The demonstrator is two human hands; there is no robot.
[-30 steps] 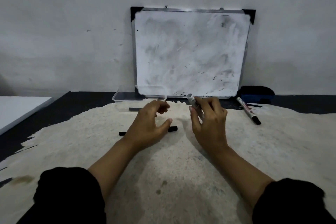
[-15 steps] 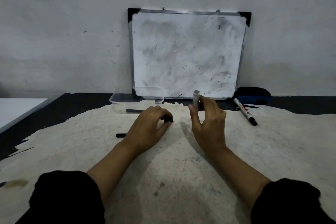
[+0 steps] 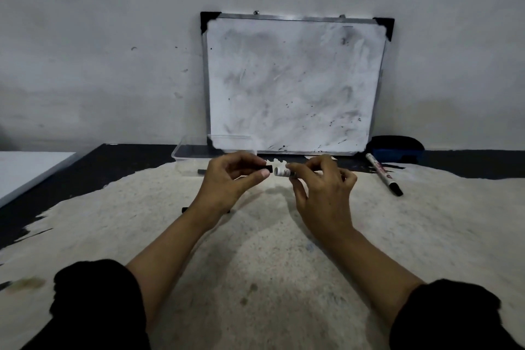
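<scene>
My left hand (image 3: 227, 183) pinches a small black marker cap (image 3: 267, 169) between thumb and fingers, raised above the table. My right hand (image 3: 322, 193) grips a white marker barrel (image 3: 282, 172), most of it hidden in the fingers, its end pointing left at the cap. Cap and barrel end sit a small gap apart. A smudged whiteboard (image 3: 292, 82) leans on the wall behind them.
A second marker (image 3: 383, 173) with a black cap lies at the right, near a dark blue eraser (image 3: 396, 148). A clear plastic tray (image 3: 193, 150) stands left of the whiteboard. Two thin black sticks (image 3: 201, 171) (image 3: 185, 210) lie on the pale worn cloth (image 3: 255, 278). A white board edge (image 3: 25, 170) shows at far left.
My left hand picked up the black cap from the cloth and lifted it. My right hand turned the marker from upright to sideways, bringing its end towards the cap.
</scene>
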